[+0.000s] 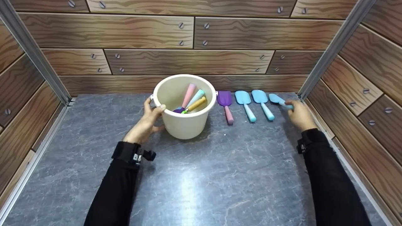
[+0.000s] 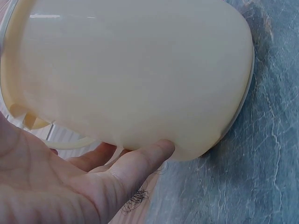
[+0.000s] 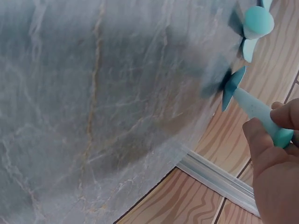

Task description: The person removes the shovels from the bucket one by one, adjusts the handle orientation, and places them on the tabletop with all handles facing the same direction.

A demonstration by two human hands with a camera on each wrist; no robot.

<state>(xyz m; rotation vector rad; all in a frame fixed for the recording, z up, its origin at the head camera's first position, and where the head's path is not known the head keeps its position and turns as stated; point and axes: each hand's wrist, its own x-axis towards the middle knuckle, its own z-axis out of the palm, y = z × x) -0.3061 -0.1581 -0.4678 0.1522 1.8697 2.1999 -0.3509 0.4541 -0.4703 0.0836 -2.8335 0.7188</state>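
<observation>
- Clock set on the bucket (image 1: 185,125) in my head view; 12 = twd back wall.
- Bucket: cream, upright on the grey table (image 1: 251,172), a touch left of ctr, near the back wall.
- L hand (image 1: 146,121) at abt 8–9 o'clock of bucket: thumb at the rim, fingers spread along outer side; wide grip, has hold of the bucket. On L wrist cam I see a fingertip touching its side.
- R hand (image 1: 300,114) out at 3 o'clock, well apart from bucket: tight pinch, thumb & fingers on handle end of the end blue shovel (image 1: 276,99).
- That shovel: tilted, handle end raised, blade at abt 10 o'clock from the hand; I can't tell if blade touches table.
- In bucket: pink handle (image 1: 189,95), aqua handle (image 1: 196,96), yellow handle (image 1: 197,104), all leaning, tops twd 1–2 o'clock; low ends partly hidden from me.
- Row at 3 o'clock, bucket outward: purple shovel (image 1: 224,99) w/ pink handle, just beside bucket, then 2 blue shovels (image 1: 243,98), all lying apart, handle ends twd 5.
- Black sleeves (image 1: 111,188) w/ dark wristbands (image 1: 314,138) at 7 & 4 o'clock.
- Wood-print walls (image 1: 147,31) at 12, 3 & 9; metal strips (image 1: 336,40) in corners, 10 & 2.
</observation>
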